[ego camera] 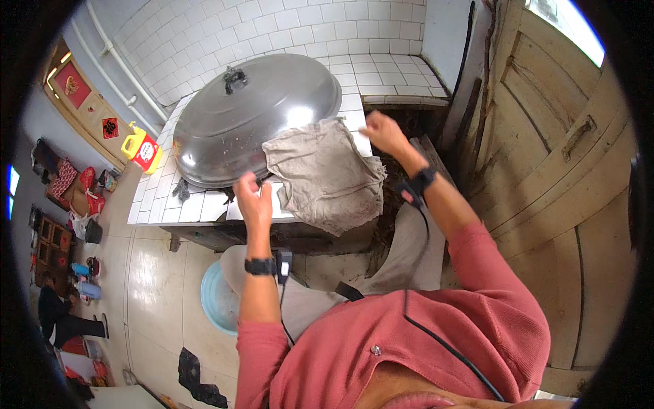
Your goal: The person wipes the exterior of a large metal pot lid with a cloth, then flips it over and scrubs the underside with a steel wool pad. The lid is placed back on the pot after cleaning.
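A crumpled grey-beige cloth [329,176] lies over the right front rim of a large domed metal lid [245,117] and hangs down over the edge of the white-tiled stove top [173,199]. Just left of the cloth, near the lid's front rim, my left hand [254,197] is raised with thumb and fingers apart, holding nothing. My right hand [383,132] is off the cloth's upper right side with its fingers curled; whether something small is between them cannot be told. Dark scrubber-like material is wound on the lid's knob [235,80], and a similar tuft [181,190] lies by the rim.
A yellow pump jug [143,148] stands at the stove's left edge. A light-blue basin [219,299] is on the floor by my leg, with black material [196,378] farther down. A wooden door [552,153] stands at right. Another person [64,317] is at far left.
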Demonstrator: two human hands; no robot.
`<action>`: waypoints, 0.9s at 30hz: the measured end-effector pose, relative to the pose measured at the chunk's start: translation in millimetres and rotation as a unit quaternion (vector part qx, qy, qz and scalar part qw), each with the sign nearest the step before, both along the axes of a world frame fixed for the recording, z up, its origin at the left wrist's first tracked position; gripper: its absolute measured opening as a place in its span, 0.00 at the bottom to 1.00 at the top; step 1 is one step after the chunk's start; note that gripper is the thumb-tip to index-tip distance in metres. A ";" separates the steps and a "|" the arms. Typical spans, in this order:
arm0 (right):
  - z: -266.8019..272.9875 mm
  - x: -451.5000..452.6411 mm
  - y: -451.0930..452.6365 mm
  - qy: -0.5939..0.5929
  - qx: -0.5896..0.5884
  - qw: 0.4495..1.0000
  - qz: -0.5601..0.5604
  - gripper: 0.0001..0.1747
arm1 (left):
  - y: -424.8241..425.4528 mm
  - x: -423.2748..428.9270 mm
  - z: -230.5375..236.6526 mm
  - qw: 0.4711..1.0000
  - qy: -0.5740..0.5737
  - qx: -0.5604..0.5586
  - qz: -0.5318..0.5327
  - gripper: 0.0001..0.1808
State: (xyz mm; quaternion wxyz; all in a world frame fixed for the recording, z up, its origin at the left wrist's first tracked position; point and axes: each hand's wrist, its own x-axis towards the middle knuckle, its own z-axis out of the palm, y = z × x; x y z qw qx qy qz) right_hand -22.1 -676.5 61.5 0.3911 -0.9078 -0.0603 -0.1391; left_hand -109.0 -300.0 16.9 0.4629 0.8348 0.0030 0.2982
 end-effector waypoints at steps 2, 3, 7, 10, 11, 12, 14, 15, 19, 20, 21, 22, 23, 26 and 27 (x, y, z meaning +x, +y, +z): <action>-34.7 -44.0 -6.0 0.069 0.016 0.997 0.020 0.22 | -7.5 -33.7 -26.2 0.991 0.134 0.023 -0.015 0.25; -47.9 -59.2 -5.7 0.069 0.042 0.996 0.024 0.21 | -16.0 -46.1 -35.5 0.980 0.191 0.048 0.002 0.24; -78.2 -82.6 -1.3 0.011 -0.041 0.999 -0.002 0.17 | -37.7 -63.2 -43.2 0.982 0.130 0.139 0.006 0.20; -84.2 -78.7 3.3 0.006 -0.076 0.996 -0.037 0.08 | -42.4 -57.2 -40.9 0.979 0.141 0.149 -0.006 0.13; -83.4 -77.2 2.6 -0.022 -0.052 0.998 -0.029 0.07 | -40.4 -55.0 -41.0 0.980 0.139 0.139 -0.020 0.13; -81.5 -76.2 0.4 -0.044 -0.032 0.998 -0.026 0.06 | -36.5 -53.2 -41.7 0.984 0.120 0.130 -0.027 0.12; -74.4 -73.9 -5.9 -0.063 -0.024 0.997 -0.031 0.03 | -27.2 -48.0 -43.9 0.992 0.060 0.102 -0.037 0.11; -68.8 -70.8 -8.1 -0.083 0.070 0.994 0.005 0.04 | -21.9 -44.2 -44.0 0.994 0.061 0.080 -0.043 0.11; -23.7 -50.5 -11.5 -0.066 0.325 0.939 0.094 0.11 | -0.8 -19.6 -15.3 0.979 0.071 -0.164 -0.095 0.06; -6.4 -43.1 -9.3 -0.074 0.311 0.945 0.067 0.10 | 0.6 -12.0 0.4 0.977 0.047 -0.180 -0.104 0.05; 13.3 -36.0 -5.5 -0.119 0.295 0.946 0.060 0.10 | 0.8 -4.0 20.0 0.971 0.016 -0.209 -0.112 0.05; 37.0 -27.2 0.9 -0.056 0.355 0.932 0.050 0.09 | -0.9 4.9 43.2 0.964 0.012 -0.240 -0.115 0.04; 62.2 -19.3 8.4 0.004 0.412 0.911 0.027 0.09 | -3.8 13.5 68.4 0.953 0.029 -0.281 -0.106 0.03; 126.7 -0.3 16.0 0.067 0.514 0.853 0.061 0.07 | -10.7 24.9 132.6 0.855 -0.033 -0.460 -0.237 0.05; 135.5 -1.3 11.8 0.010 0.531 0.839 0.117 0.04 | -15.0 21.8 141.5 0.821 -0.098 -0.476 -0.300 0.06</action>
